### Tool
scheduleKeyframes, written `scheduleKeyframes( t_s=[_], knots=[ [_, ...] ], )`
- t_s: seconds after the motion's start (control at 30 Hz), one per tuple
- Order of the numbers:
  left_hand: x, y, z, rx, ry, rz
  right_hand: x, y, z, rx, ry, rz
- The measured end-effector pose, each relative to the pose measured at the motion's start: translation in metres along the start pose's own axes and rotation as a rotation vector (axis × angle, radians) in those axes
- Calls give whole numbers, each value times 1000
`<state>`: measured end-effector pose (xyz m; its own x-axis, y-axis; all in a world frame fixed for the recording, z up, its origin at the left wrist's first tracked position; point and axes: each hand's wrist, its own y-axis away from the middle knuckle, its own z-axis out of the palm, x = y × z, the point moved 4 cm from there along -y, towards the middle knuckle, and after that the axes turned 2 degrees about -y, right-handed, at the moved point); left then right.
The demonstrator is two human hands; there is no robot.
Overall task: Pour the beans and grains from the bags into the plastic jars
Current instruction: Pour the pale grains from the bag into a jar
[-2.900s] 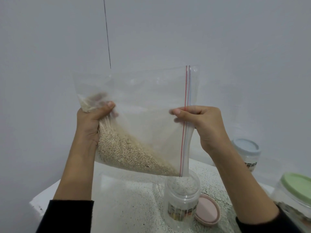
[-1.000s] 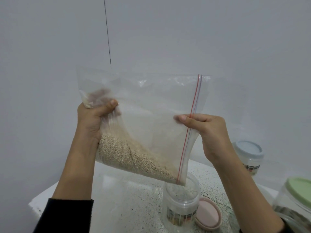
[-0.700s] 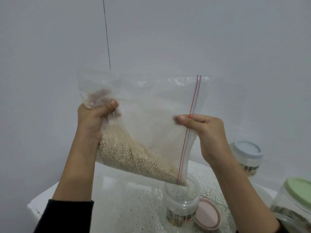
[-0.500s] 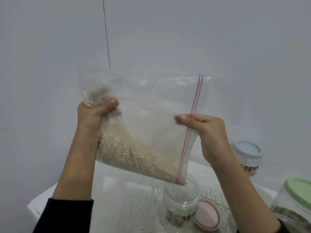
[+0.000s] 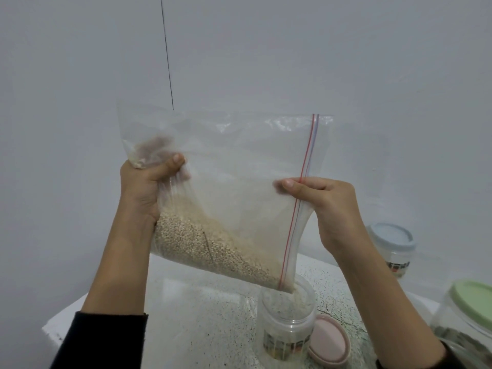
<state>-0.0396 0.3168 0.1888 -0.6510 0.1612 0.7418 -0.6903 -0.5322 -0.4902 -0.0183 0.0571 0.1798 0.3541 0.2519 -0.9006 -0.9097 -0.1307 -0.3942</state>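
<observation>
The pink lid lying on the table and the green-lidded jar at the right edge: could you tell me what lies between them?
In the head view, the person's right forearm crosses between the pink lid and the green-lidded jar; nothing else shows there.

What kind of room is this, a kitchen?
Probably a home kitchen or pantry corner: a speckled counter against a bare wall, with lidded storage jars and a bag of grain.

One bag (image 5: 239, 169), three jars (image 5: 288, 315), one loose lid (image 5: 328, 346).
</observation>
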Motion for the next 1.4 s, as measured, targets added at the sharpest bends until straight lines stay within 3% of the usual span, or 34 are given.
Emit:
scheduleKeyframes(
  t_s=[1.4],
  knots=[
    [3, -4, 2, -40, 28, -1, 4, -1, 1, 12, -8, 19]
  ],
)
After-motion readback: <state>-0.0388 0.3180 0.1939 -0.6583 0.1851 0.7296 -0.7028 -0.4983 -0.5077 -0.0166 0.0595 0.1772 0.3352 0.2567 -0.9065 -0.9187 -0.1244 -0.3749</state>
